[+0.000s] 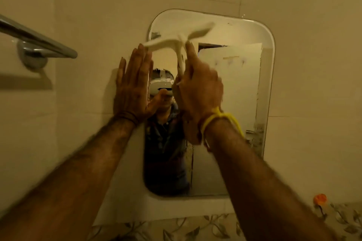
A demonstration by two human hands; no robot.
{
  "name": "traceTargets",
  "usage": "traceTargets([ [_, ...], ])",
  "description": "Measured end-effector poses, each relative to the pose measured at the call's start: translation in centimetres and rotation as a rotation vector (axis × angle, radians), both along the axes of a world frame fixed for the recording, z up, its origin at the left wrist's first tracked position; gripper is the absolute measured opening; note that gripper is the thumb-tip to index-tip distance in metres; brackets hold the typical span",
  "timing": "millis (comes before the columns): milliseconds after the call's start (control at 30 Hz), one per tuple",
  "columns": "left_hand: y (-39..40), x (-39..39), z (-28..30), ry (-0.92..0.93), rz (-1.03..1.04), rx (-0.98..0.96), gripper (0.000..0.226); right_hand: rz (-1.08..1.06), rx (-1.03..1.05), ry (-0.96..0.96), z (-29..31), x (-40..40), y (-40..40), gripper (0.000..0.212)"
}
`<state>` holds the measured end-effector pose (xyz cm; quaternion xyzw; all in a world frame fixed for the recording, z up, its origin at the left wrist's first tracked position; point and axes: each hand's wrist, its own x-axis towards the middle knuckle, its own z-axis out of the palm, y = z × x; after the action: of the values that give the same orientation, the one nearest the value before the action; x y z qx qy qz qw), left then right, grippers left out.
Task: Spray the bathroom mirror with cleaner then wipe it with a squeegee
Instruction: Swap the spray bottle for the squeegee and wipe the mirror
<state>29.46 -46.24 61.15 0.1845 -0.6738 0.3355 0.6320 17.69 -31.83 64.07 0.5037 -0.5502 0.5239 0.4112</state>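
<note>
The right hand (197,92) is clamped around the handle of a white plastic squeegee (180,42), index finger extended along the stem. The T-shaped blade sits at 12 o'clock from the fist, tilted up toward 2 o'clock, blurred, against the upper part of the mirror (235,88). The left hand (133,86) lies flat and spread, fingers straight, across the mirror's left edge at 9 o'clock from the squeegee handle, gripping nothing. The mirror is a rounded rectangle on glossy tiles. A chrome towel bar (37,39) is mounted at 9 o'clock. A yellow cord (221,121) circles the right wrist.
</note>
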Motion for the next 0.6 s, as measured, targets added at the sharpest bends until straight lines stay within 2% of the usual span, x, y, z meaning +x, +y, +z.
traceTargets([
  [100, 0.0, 0.0, 0.1, 0.034, -0.03, 0.009, 0.094, 0.137, 0.112, -0.069, 2.9, 0.7, -0.4, 0.058],
  [200, -0.1, 0.1, 0.2, 0.034, -0.032, -0.006, 0.091, 0.169, 0.161, -0.091, -1.1, -0.5, 0.1, 0.058],
  [333, 0.2, 0.2, 0.2, 0.008, -0.017, 0.001, 0.09, 0.138, 0.079, -0.059, -6.3, -0.4, 1.1, 0.05],
  [433, 0.2, 0.0, 0.0, -0.024, 0.02, -0.01, 0.089, 0.108, 0.044, -0.061, -3.0, -0.3, 0.2, 0.048],
  [533, 0.3, -0.1, 0.1, -0.02, 0.05, 0.02, 0.091, 0.147, 0.118, -0.109, 1.7, 0.5, -0.4, 0.053],
  [600, 0.4, 0.0, 0.2, -0.022, 0.062, 0.032, 0.091, 0.162, 0.166, -0.129, 2.0, 0.7, -0.2, 0.055],
])
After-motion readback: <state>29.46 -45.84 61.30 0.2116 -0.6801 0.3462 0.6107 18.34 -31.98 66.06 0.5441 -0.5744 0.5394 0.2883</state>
